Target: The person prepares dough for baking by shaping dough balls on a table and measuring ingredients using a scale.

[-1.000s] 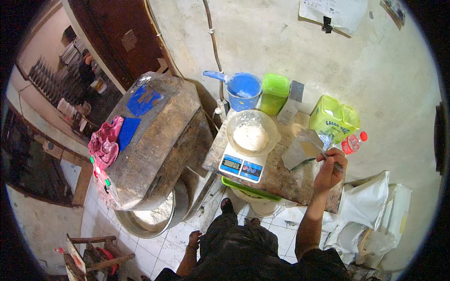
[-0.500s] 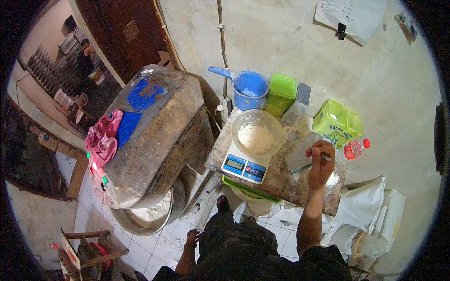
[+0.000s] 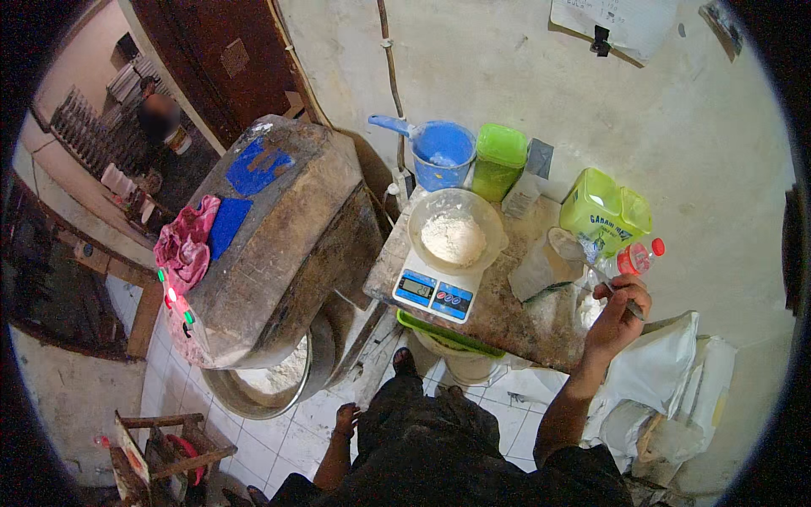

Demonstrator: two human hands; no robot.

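My right hand (image 3: pixel 621 313) is closed round the handle of a metal spoon (image 3: pixel 598 271). The spoon's bowl end points up and left over a pale packet on the table (image 3: pixel 541 332). A little white powder (image 3: pixel 589 311) lies just left of that hand. To the left, a translucent bowl (image 3: pixel 498 226) with whitish flour (image 3: pixel 454 239) rests on a white and blue digital scale (image 3: pixel 432 296). My left hand (image 3: pixel 347 418) hangs low beside my leg, empty, its fingers loosely apart.
Behind the bowl stand a blue dipper (image 3: pixel 443 152) and a green container (image 3: pixel 499 160). Green twin tubs (image 3: pixel 606 215) and a red-capped bottle (image 3: pixel 635 256) sit at the right. A large machine (image 3: pixel 291 211) with a metal bowl of flour (image 3: pixel 308 393) fills the left. White sacks (image 3: pixel 650 372) stand lower right.
My right hand has moved right and slightly down with the spoon, from over the packet to the table's right edge. The view has shifted slightly. A person in the far doorway has changed posture.
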